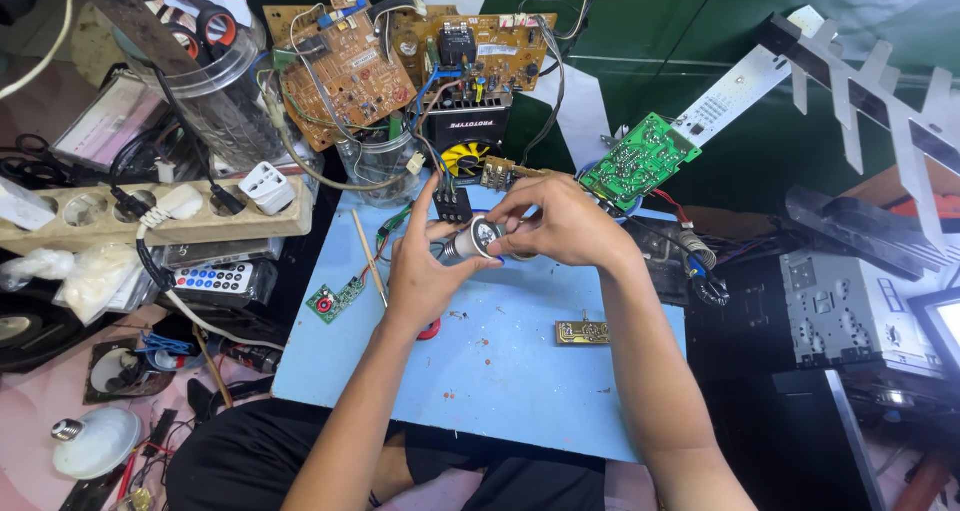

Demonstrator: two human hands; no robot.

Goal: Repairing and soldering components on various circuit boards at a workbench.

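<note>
Both hands meet over the far part of a light blue board point(500, 371). My left hand point(420, 271) grips a small silvery cylindrical part point(478, 239), a bulb base by its look, from below. My right hand point(555, 221) pinches the same part from the right with fingertips on its end. A small brown circuit strip point(582, 333) lies on the board under my right forearm. Left of my left wrist, a small green circuit board point(335, 301) rests at the board's edge, next to a thin wooden stick point(370, 261).
Brown circuit boards point(400, 61) with wires pile up at the back, and a green board point(640, 159) lies to the right. A power strip point(150, 211), remote control point(212, 279) and white bulb point(95, 441) lie left. A grey metal chassis point(850, 306) stands right.
</note>
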